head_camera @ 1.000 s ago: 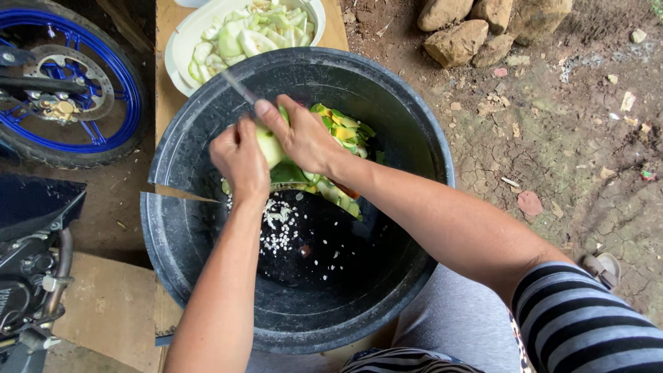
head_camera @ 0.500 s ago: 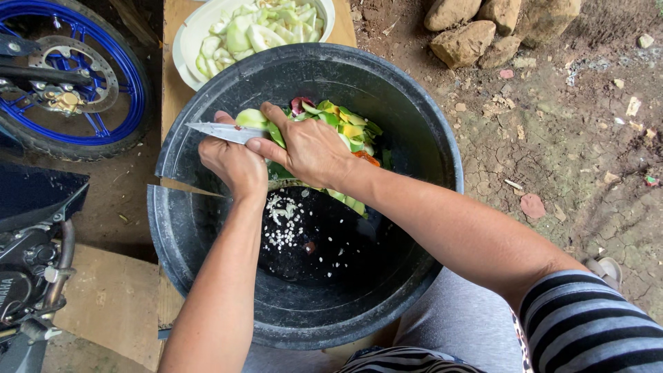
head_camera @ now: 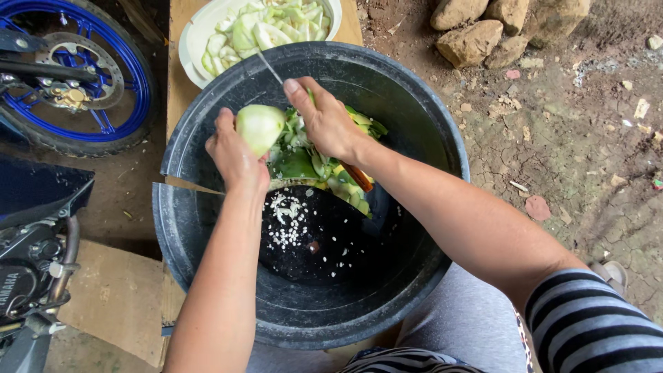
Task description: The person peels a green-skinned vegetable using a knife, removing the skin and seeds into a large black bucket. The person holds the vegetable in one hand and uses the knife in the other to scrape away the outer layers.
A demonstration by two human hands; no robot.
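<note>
Holding a peeled green fruit (head_camera: 260, 127) over the black tub (head_camera: 414, 124), left hand (head_camera: 238, 155) clasping it, right hand (head_camera: 328, 124) gripping a knife (head_camera: 271, 69), blade now lifted off, probably between cuts.

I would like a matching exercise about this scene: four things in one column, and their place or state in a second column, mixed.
Things:
1. pale green fruit
2. knife
3. white plate
4. blue wheel

Places or states:
a. in the right hand
b. at the top, full of cut pieces
c. in the left hand
d. left of the black tub

Pairs: 1-c, 2-a, 3-b, 4-d
</note>
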